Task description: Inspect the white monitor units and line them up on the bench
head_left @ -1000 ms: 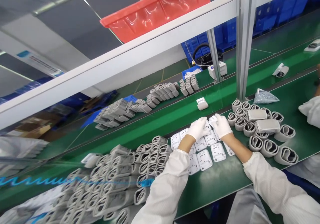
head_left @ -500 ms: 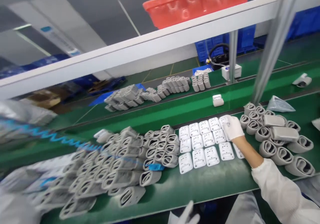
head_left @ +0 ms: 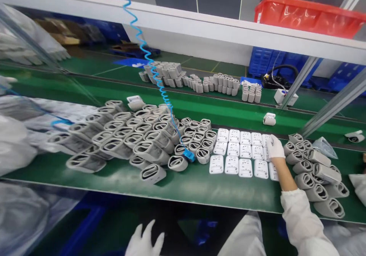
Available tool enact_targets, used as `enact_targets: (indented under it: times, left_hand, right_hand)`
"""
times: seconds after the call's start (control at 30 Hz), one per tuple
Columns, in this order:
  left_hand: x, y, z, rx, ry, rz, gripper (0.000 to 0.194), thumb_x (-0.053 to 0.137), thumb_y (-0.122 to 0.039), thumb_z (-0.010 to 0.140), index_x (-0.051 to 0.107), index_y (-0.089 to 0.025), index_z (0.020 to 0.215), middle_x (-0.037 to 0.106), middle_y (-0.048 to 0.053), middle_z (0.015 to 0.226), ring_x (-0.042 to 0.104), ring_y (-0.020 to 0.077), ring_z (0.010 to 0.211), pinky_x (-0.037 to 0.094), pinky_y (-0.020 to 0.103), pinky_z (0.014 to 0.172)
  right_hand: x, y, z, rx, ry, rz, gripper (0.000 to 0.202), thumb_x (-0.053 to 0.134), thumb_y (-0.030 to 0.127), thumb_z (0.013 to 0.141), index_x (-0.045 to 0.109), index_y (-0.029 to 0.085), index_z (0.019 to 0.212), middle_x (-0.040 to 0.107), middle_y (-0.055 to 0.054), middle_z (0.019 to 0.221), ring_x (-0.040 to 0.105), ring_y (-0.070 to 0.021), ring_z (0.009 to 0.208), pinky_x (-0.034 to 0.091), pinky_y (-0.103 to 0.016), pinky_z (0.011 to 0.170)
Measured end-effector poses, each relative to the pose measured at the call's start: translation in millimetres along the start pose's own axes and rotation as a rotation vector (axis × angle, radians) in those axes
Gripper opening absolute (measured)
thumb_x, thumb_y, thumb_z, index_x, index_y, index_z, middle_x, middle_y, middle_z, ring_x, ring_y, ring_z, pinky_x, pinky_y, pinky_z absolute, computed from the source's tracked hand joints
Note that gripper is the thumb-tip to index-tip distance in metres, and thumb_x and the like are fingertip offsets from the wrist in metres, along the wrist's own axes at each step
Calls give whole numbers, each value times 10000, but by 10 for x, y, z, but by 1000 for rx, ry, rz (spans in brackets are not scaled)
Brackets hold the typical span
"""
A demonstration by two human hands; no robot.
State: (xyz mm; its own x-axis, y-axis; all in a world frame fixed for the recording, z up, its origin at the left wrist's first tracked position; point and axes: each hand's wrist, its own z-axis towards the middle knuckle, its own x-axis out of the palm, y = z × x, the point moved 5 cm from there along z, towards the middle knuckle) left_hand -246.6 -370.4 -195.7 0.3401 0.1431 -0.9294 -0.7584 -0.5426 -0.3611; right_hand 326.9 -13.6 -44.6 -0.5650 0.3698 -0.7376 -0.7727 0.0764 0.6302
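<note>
White plastic monitor housings [head_left: 231, 165] lie in a three-row grid on the green bench [head_left: 200, 189]. My right hand [head_left: 276, 148], in a white glove, is at the grid's right end, over the housings of the last column. Its fingers look drawn together, and the hand hides whatever they may hold. My left hand [head_left: 145, 240], also gloved, is below the bench's front edge, fingers spread, holding nothing. Rolled grey cuffs [head_left: 153, 151] are massed left of the grid. More grey cuffs [head_left: 303, 166] stand just right of my right hand.
A blue coiled air hose [head_left: 148, 57] hangs down to a blue nozzle [head_left: 188, 155] among the cuffs. A white crossbeam [head_left: 185, 23] and metal post [head_left: 337, 99] frame the bench. A red bin [head_left: 305, 15] sits on the beam. A plastic bag [head_left: 325, 148] lies right.
The view has swung left and levelled. My left hand shows more fully, its fingers spread. My right hand stays at the right end of the grid.
</note>
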Motion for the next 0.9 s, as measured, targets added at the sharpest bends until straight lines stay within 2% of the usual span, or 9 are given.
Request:
enact_targets:
  times: [0.13, 0.3, 0.5, 0.6, 0.77, 0.9]
  left_hand:
    - [-2, 16, 95, 32, 65, 141, 621, 474, -443, 996, 623, -123, 1507, 574, 246, 1570, 522, 427, 1536, 470, 547, 1262]
    - [10, -183, 152, 69, 154, 234, 585, 451, -372, 1087, 600, -121, 1594, 465, 269, 1691, 513, 390, 1555, 489, 467, 1229]
    - [207, -428, 168, 147, 195, 213, 583, 548, -372, 1077, 594, -200, 1633, 413, 210, 1773, 439, 407, 1624, 470, 470, 1242]
    - [284, -562, 196, 172, 219, 227, 600, 564, -386, 1067, 589, -219, 1643, 406, 207, 1778, 430, 422, 1627, 489, 478, 1212]
    - [304, -750, 313, 176, 244, 267, 640, 593, -432, 1034, 590, -228, 1641, 403, 179, 1781, 447, 464, 1592, 500, 500, 1193]
    - [298, -830, 468, 152, 285, 253, 626, 623, -480, 989, 660, -205, 1550, 457, 156, 1746, 413, 474, 1612, 501, 493, 1207]
  right_hand:
    - [-14, -21, -6, 9, -3, 15, 680, 531, 388, 978, 628, 33, 1550, 643, -248, 1552, 593, -376, 1462, 414, -494, 1304]
    - [-44, -40, 22, 44, -5, 72, 697, 571, 422, 941, 650, 67, 1535, 631, -220, 1585, 567, -380, 1499, 384, -475, 1331]
    - [-101, -63, 72, 67, 7, 141, 700, 609, 426, 856, 691, 114, 1478, 663, -180, 1564, 572, -382, 1498, 362, -513, 1350]
    - [-101, -70, 75, 61, 18, 182, 688, 599, 448, 861, 690, 140, 1469, 695, -152, 1531, 604, -355, 1465, 388, -505, 1336]
    - [-102, -83, 63, 50, 29, 237, 634, 613, 491, 895, 720, 154, 1422, 713, -155, 1502, 644, -352, 1422, 462, -477, 1295]
    - [-73, -135, 49, 68, 15, 271, 605, 632, 454, 889, 733, 162, 1409, 719, -156, 1490, 638, -365, 1433, 459, -490, 1303]
